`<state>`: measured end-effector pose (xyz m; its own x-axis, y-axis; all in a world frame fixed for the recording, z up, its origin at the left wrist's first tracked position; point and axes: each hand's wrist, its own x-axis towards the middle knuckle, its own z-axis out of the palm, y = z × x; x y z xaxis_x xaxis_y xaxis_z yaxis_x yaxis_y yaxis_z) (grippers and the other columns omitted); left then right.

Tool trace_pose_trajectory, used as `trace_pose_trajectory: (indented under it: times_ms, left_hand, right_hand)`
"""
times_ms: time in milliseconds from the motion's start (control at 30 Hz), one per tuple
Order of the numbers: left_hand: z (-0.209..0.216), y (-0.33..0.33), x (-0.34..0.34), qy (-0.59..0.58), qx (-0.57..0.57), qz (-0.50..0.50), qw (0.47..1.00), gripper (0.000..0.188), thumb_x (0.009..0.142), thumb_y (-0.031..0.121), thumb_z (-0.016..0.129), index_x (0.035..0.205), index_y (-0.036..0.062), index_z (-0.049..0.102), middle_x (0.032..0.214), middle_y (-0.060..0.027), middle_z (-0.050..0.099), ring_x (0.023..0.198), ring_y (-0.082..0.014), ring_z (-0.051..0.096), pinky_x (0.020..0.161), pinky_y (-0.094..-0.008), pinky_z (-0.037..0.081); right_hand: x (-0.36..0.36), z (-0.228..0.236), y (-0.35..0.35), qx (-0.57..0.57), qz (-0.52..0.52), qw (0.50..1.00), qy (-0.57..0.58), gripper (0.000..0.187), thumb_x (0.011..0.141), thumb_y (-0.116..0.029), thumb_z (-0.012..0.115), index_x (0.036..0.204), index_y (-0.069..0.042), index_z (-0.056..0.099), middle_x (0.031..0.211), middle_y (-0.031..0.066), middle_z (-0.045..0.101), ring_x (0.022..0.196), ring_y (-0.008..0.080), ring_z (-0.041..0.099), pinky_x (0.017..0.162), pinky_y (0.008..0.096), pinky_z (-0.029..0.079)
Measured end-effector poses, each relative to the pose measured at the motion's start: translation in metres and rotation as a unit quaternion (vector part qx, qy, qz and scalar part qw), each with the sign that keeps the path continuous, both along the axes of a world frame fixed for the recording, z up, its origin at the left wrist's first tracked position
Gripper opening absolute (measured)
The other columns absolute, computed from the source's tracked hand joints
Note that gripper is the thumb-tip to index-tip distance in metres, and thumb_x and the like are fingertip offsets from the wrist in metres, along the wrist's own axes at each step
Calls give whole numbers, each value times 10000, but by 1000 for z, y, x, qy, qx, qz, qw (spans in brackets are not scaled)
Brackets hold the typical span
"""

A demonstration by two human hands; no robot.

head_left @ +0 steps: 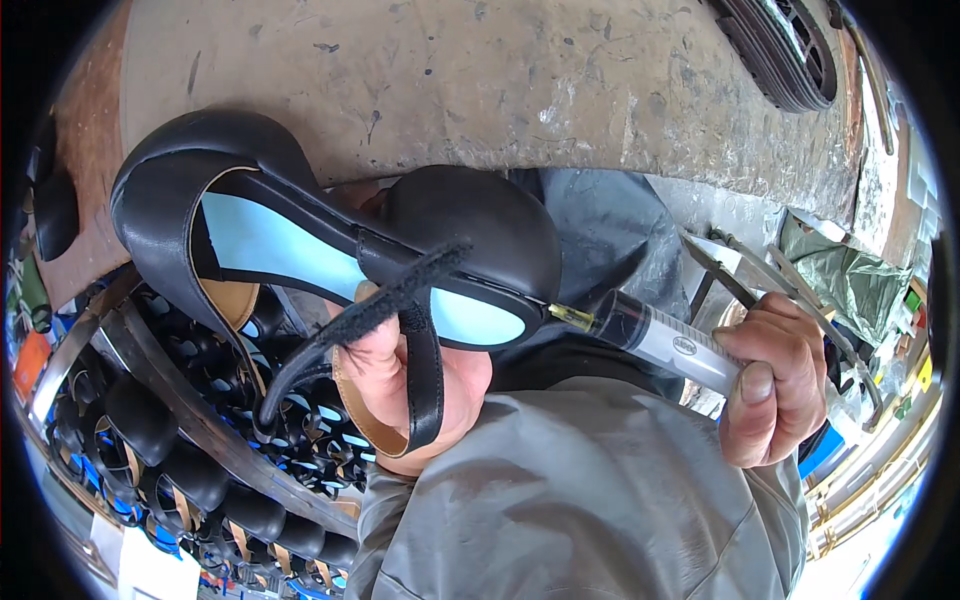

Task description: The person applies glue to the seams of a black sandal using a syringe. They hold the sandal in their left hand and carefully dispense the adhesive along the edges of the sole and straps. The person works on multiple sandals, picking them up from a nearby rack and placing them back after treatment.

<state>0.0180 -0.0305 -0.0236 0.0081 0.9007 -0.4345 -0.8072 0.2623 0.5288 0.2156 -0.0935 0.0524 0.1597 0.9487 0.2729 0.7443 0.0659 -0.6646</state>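
Note:
A black sandal (470,215) with a closed toe, a closed heel and a light blue insole (285,240) is held tilted before me. My left hand (460,385) grips it from below, fingers coming up around its side and the ankle strap (425,375). The loose strap end (390,300) sticks up across the shoe. In my right hand (780,385) is a clear syringe (675,345) with dark fluid toward its front. Its yellowish nozzle tip (570,317) meets the lower edge of the heel. The plunger end is hidden by my fingers.
A worn, stained worktable (450,90) lies just beyond the sandal. Dark soles (780,55) rest at its far right. A rack of several black sandals (150,410) stands at lower left, behind a curved metal rail (190,390). Greenish plastic sheeting (840,275) hangs at right.

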Motion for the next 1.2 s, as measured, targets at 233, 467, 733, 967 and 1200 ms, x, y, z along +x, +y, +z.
trace_pose_trajectory:
  times_ms: [233,467,733,967,1200]
  left_hand:
    - [4,3,2,16,12,-29,999,344,888,229,470,1032,-60,589,1007,-149,639,930,-250,611,856,-375,461]
    - [6,3,7,94,53,-22,994,333,888,222,469,1015,-61,590,988,-138,641,910,-236,614,835,-364,468]
    - [4,3,5,135,57,-39,988,332,870,231,504,1022,-51,591,994,-136,640,911,-233,612,839,-370,465]
    - [4,4,1,125,60,-46,989,338,873,234,509,1044,-46,590,1013,-135,638,930,-245,610,854,-388,461]
    - [6,4,0,23,39,-67,997,331,874,224,519,1058,-43,589,1035,-135,635,957,-244,604,875,-385,454]
  right_hand:
    - [1,-6,-7,7,4,999,52,190,659,-106,565,732,54,635,518,86,514,483,161,409,497,298,320]
    - [-7,-13,-14,47,-41,997,34,204,626,-121,571,700,60,630,514,100,519,432,175,383,484,318,317]
    - [-11,-21,-22,73,-42,996,43,184,668,-97,555,732,65,615,507,90,515,413,152,393,457,300,299]
    - [6,-19,-27,-11,116,991,67,182,796,-80,480,907,57,524,536,40,511,359,119,376,426,301,279]
    - [1,-25,-42,-32,107,990,83,191,816,-95,487,930,56,518,554,48,517,376,127,410,434,294,310]
